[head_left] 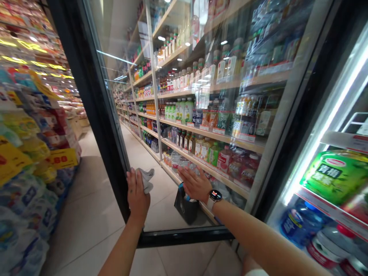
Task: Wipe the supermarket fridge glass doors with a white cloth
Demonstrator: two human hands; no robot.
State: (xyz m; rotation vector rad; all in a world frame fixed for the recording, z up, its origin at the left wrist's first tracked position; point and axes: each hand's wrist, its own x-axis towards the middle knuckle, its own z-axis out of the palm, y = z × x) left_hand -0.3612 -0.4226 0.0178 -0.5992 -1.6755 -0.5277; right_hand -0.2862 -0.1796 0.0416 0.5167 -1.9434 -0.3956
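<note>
My left hand holds a crumpled grey cloth against the glass door, close to the left upright of its black frame. The fingers point up, and part of the cloth sticks out on the thumb side. My right hand has its fingers stretched out flat before the glass, with nothing seen in it; I cannot tell whether it touches the pane. A smartwatch with a light strap is on the right wrist. Behind my right hand, a dark bag stands on the floor beyond the glass.
Rows of bottled drinks on wooden shelves appear through or reflected in the glass. On the right, a lit cooler holds a green bottle pack and blue-labelled bottles. Stacked packs with yellow price signs line the tiled aisle at left.
</note>
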